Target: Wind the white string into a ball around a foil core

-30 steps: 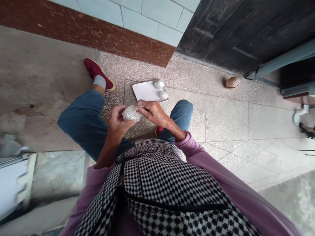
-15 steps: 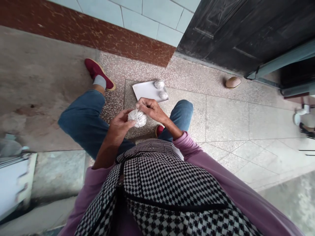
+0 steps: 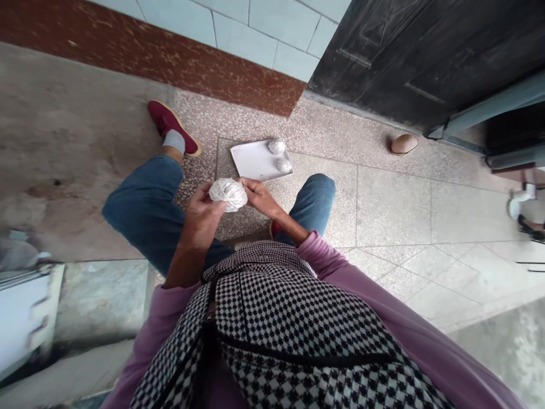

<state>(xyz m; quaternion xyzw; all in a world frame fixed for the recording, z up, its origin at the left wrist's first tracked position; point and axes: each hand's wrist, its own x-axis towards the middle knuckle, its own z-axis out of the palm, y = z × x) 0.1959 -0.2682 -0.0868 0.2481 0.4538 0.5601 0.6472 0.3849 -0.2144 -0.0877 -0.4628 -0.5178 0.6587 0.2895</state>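
- Holding a white yarn ball [image 3: 229, 194] in the left hand [image 3: 198, 218], up off the floor [image 3: 392, 199], on the body side of a shallow white tray [image 3: 252, 161].
- Clamped on it with left fingers, thumb on the near face.
- At its opposite edge with the right hand [image 3: 259, 199]; cannot tell whether pinching a strand, with tips partly hidden by the ball.
- Could drop and roll if the left grip slackens, round shape on hard floor being the cause.
- Could slide outer wraps off the curve if pulled unevenly; likely to snarl with too much slack.
- Could squash or deform under a tight squeeze; probably soft and springy.
- Could also nudge the far yarn ball [image 3: 277, 147] or near yarn ball [image 3: 283, 165], both sitting at the right end of the tray, if bumping its low rim.
- Made of thin strands, crisscrossed, matte to slightly glossy; roughly round, larger in view than either in the tray.
- Flat, smooth and rectangular for the tray; speckled terrazzo underneath.
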